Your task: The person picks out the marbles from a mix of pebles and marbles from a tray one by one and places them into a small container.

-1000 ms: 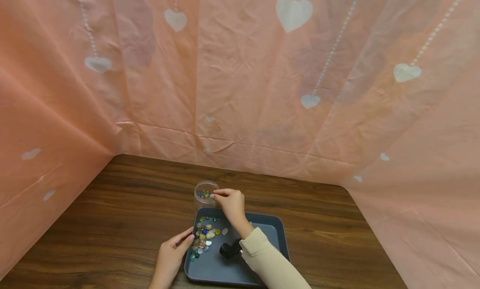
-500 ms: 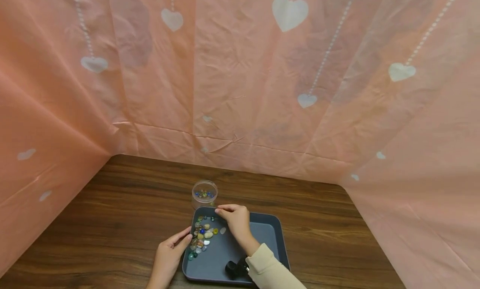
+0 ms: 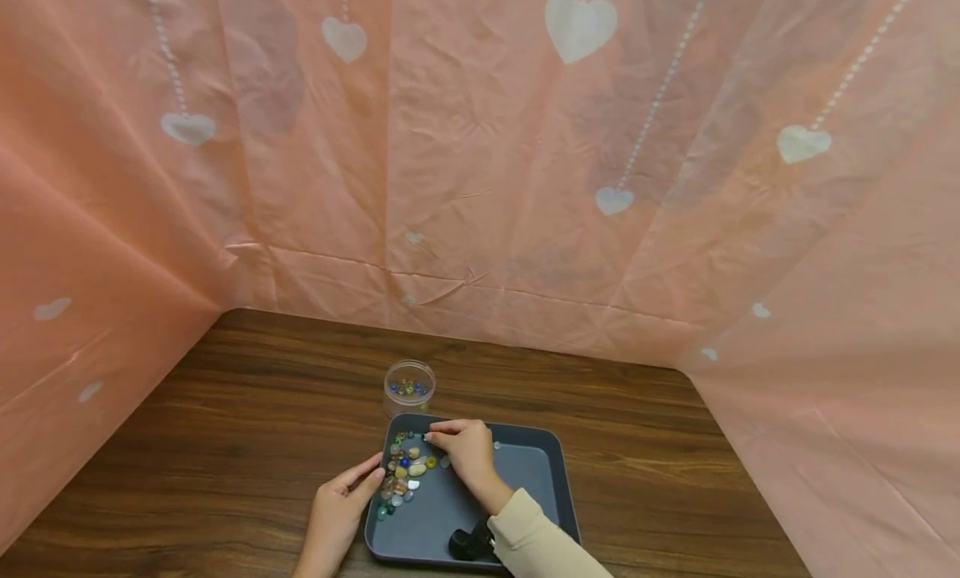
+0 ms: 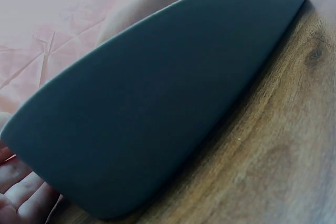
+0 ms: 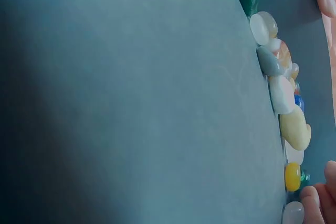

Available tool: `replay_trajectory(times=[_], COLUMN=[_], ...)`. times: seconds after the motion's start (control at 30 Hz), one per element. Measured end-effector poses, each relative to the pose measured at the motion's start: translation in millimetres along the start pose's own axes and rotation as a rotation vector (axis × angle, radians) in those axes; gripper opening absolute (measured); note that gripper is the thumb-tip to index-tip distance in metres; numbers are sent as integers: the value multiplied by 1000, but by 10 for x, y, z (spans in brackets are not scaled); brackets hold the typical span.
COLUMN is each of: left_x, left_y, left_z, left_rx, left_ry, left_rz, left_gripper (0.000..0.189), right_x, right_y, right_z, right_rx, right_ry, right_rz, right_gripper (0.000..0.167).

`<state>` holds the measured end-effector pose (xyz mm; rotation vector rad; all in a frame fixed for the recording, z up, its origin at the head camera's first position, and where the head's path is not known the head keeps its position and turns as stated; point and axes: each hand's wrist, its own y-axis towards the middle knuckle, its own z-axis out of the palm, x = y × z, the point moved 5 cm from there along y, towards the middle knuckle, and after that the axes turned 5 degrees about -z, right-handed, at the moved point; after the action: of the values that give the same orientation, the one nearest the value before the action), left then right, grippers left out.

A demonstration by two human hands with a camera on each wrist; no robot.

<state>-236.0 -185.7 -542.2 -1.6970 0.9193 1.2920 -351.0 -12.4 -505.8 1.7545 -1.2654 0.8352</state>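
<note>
In the head view, the left hand [image 3: 337, 503] holds the left rim of a dark grey tray [image 3: 435, 536], its thumb at the rim. The left wrist view shows the tray's outer wall [image 4: 157, 98], with curled fingers [image 4: 26, 192] at its corner. Over the tray's far side, the right hand [image 3: 472, 457] pinches at a small dark green glass bead [image 5: 305, 177], which the fingertips partly hide. Polished stones [image 3: 416, 470] and glass beads lie along the tray's left side, among them a yellow one [image 5: 292, 177] and a white one [image 5: 282, 94].
A clear round jar [image 3: 409, 388] with several coloured glass beads inside stands just beyond the tray's far left corner. A black device [image 3: 468, 543] at the right wrist overlaps the tray. Pink curtains [image 3: 465, 186] with hearts border the wooden table [image 3: 270, 411].
The right hand has moved from the jar's mouth back over the tray's far rim and down to the green bead. The left hand keeps its place on the tray.
</note>
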Motion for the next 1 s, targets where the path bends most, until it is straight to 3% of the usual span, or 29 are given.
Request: replay_trajectory(times=[0.5,0.67,1.0], left_x=[9,12,4], left_y=[6,7,2], left_z=[-5,-8,4], left_rx=[6,12,6], left_ry=[14,14,12], left_rz=[4,-3,-2], left_gripper=[41,43,42], right_x=[33,64,57], right_y=[20,34,43], right_z=[141,172,209], right_rx=[88,79,50], right_ry=[-2,-52,-86], right_rz=[13,-43,-67], right_gripper=[10,9,6])
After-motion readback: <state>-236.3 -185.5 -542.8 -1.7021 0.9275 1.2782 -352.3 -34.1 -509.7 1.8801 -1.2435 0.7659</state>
